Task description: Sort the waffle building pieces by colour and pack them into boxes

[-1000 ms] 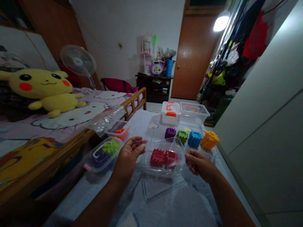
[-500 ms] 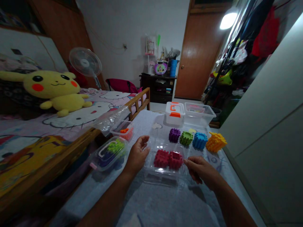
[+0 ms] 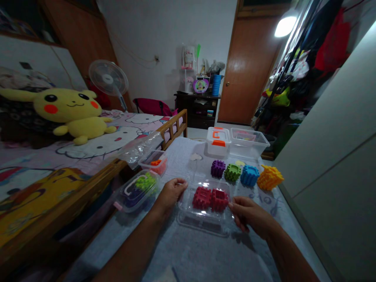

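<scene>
A clear plastic container lies on the grey cloth-covered table in front of me, with two pink-red studded cubes inside. My left hand grips the container's left edge with curled fingers. My right hand pinches its right edge. Behind it stand purple, green, blue and orange studded cubes in a row.
A lidded clear box of green and purple pieces and a smaller box of orange pieces sit at the left edge by a plastic bag. Two clear boxes stand at the far end. A bed with a yellow plush toy lies left.
The clear lid has come down over the two pink-red cubes. Both hands have closed in onto the container's edges, the left from open to curled.
</scene>
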Available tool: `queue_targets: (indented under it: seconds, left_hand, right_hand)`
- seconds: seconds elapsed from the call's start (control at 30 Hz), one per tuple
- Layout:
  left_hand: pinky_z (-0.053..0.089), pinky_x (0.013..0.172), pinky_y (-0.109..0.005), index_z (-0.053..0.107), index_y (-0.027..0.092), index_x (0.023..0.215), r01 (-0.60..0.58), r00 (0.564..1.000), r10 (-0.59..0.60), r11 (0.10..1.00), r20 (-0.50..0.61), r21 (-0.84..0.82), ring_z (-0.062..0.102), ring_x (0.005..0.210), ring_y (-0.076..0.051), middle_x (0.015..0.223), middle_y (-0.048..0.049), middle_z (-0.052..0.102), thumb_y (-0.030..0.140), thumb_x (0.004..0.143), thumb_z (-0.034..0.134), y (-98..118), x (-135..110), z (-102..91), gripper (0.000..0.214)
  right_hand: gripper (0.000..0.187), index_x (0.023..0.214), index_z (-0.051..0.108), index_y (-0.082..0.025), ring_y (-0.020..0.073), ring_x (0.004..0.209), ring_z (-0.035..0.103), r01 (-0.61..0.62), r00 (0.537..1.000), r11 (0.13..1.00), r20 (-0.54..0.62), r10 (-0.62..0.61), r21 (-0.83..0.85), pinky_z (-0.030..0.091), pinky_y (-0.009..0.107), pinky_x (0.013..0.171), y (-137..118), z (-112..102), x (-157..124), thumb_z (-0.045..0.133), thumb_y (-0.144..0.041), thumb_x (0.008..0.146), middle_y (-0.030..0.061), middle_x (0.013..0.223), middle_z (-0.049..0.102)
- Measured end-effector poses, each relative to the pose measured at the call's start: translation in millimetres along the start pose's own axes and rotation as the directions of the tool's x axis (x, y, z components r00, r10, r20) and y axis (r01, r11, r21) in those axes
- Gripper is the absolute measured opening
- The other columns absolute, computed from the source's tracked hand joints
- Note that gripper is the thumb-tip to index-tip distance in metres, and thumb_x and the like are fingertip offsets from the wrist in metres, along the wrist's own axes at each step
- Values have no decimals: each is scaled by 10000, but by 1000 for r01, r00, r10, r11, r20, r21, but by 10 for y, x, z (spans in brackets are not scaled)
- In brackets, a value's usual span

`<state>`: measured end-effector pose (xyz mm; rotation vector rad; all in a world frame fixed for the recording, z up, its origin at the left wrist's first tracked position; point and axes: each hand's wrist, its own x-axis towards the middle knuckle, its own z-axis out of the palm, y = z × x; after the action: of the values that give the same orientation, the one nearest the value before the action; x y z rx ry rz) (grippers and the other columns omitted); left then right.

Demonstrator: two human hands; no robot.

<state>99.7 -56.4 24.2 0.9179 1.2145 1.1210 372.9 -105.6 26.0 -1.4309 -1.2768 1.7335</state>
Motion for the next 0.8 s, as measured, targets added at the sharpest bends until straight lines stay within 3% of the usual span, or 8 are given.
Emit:
queue_targets:
  seconds: [0.17,0.53,0.8]
  left_hand:
    - [315,402,-164,565,149,674,161,982,-140,971,125,-174,423,395,-46,499,71,511,288,606,771,-1,-20,11,258]
    - [325,395,-154,511,158,592,184,975,-147,955,169,-231,412,395,-42,475,72,477,271,599,767,-96,32,-15,280]
    - [342,416,-158,497,160,612,180,974,-132,942,183,-282,427,411,-42,495,79,476,298,605,788,-96,-59,-6,323]
  right_hand:
    - [463,672,440,-208,55,320,433,2,1000,994,-11,-1,113,254,172,330,30,23,32,713,-581,656,-70,439,534]
    - [472,669,461,-197,52,300,418,6,999,978,46,-16,210,249,166,312,125,-31,100,758,-562,632,-65,420,541]
    - [489,662,441,-198,48,322,421,46,998,965,32,-56,259,257,165,321,148,-29,116,784,-546,651,-72,453,526]
